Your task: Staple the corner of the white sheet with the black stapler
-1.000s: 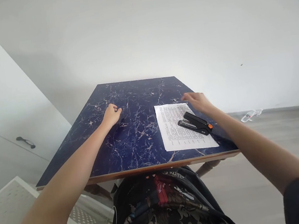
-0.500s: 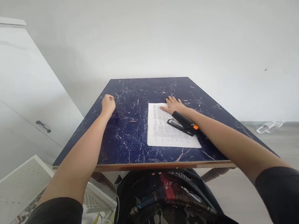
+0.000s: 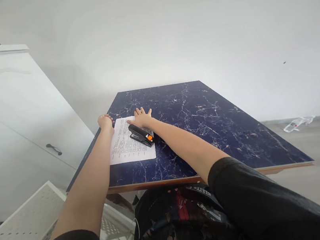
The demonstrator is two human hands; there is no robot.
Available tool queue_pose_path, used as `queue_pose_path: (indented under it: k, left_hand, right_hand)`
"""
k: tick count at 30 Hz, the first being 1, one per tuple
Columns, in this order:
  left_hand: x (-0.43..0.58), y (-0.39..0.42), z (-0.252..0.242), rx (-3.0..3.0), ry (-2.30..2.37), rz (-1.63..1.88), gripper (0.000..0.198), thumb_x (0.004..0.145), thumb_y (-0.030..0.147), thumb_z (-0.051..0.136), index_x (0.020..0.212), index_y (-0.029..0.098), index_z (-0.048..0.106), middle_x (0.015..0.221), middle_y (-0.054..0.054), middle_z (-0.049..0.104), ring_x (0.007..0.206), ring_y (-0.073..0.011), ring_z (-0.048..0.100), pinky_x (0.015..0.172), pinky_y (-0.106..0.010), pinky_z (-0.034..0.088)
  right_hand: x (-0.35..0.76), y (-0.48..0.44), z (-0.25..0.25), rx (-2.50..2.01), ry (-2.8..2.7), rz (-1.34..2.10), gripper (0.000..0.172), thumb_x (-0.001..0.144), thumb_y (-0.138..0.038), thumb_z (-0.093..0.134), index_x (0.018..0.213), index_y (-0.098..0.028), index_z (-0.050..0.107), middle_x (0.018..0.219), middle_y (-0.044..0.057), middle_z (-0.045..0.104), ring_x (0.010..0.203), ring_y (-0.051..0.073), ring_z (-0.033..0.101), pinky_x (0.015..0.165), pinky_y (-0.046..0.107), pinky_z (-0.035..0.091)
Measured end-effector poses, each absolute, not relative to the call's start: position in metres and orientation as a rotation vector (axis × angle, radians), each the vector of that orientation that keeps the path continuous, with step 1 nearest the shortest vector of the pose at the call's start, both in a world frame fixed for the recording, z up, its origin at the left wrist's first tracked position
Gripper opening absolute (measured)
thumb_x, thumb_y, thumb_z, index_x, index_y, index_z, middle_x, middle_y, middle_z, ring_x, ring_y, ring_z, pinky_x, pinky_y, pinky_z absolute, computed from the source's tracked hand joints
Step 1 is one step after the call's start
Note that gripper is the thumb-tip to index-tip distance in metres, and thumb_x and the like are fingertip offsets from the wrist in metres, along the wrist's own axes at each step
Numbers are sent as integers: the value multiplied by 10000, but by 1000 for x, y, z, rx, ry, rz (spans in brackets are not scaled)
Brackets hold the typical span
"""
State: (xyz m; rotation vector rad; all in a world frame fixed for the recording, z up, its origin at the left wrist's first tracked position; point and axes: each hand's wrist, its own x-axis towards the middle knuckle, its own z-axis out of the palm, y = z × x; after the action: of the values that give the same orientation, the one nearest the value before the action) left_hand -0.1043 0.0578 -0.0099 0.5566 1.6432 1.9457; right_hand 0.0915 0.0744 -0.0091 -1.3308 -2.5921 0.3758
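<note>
A printed sheet of paper [image 3: 125, 151] lies on the left part of the dark blue marbled table [image 3: 197, 130]. On the paper rests a black stapler [image 3: 141, 134] with an orange part at its near end. My right hand [image 3: 142, 118] is open, laid flat with fingers spread over the sheet's far right corner, just beyond the stapler. Beside the paper's upper left edge, my left hand [image 3: 106, 122] is closed with its fingers curled in. Whatever it may hold is hidden.
A white cabinet [image 3: 17, 109] with a dark handle stands at the left. Below it is a white perforated rack [image 3: 27, 220] holding assorted items. A pale wall rises behind the table. A clear plastic item [image 3: 297, 123] lies on the floor at the right.
The paper and the stapler on it have slid left across the table under my right hand. My left hand, still closed, is now beside the sheet's left edge. The view has shifted slightly.
</note>
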Motion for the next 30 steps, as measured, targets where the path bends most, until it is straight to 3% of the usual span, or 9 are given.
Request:
queue_pose_path:
  k: [3,6,12,17,21,23,25,27,30]
  left_hand:
    - [-103,58,-12,590,1680,1948,147,794,41,531,795,187,550,760,3,558,593,-107,512,530,-215,383]
    - [-98,59,-15,770,1743,1954,188,749,31,515,806,185,604,806,-16,614,650,-128,547,600,-240,419]
    - [-69,47,-10,1439,1762,1880,225,713,53,495,804,208,630,854,-41,678,846,-200,649,823,-316,504]
    - [-17,22,-5,2043,1424,1373,236,843,109,473,878,205,685,926,-51,744,823,-201,677,876,-360,527]
    - [17,4,-9,2408,1085,832,302,973,377,597,1214,241,718,1302,-102,730,1209,-288,664,1070,-441,481]
    - [24,0,-11,2500,983,583,494,953,517,665,1387,278,665,1502,-115,630,1382,-332,572,1176,-486,400]
    - [26,-1,-13,2536,964,450,604,942,597,672,1468,304,623,1610,-108,537,1484,-353,480,1241,-509,318]
    - [25,-1,-12,2538,984,420,626,953,628,647,1496,319,605,1650,-95,493,1527,-352,428,1267,-509,274]
    - [23,-2,-11,2516,1000,416,631,955,631,644,1506,326,599,1652,-91,490,1531,-352,420,1270,-506,267]
  right_hand:
    - [102,64,-6,-1086,-2659,305,711,1110,-548,364,1663,-103,331,1790,178,78,1630,436,-4,1205,794,85]
    - [122,50,-7,-876,-2818,337,556,1115,-389,375,1643,-216,408,1782,103,216,1638,341,175,1282,644,157]
    - [189,42,-15,-809,-2930,325,620,1072,-315,433,1684,-255,347,1777,124,205,1640,348,201,1291,655,132]
    - [263,51,-25,-855,-2885,336,621,1079,-384,444,1686,-304,344,1781,90,205,1642,338,195,1297,646,106]
    - [299,50,-16,-915,-2774,444,591,1059,-428,478,1636,-307,439,1751,66,318,1623,323,265,1299,609,169]
    - [312,45,0,-1028,-2591,490,521,1054,-485,475,1506,-257,598,1621,108,528,1510,331,456,1241,563,329]
    - [326,34,21,-1112,-2450,596,542,1062,-586,418,1277,-197,726,1349,154,707,1243,323,654,1078,506,491]
    - [341,19,41,-1048,-2503,812,634,1057,-687,348,1123,-190,735,1136,140,752,997,283,705,896,443,554]
    - [353,-6,56,-895,-2695,884,545,920,-717,638,1106,-208,694,1055,103,749,863,240,684,736,358,528]
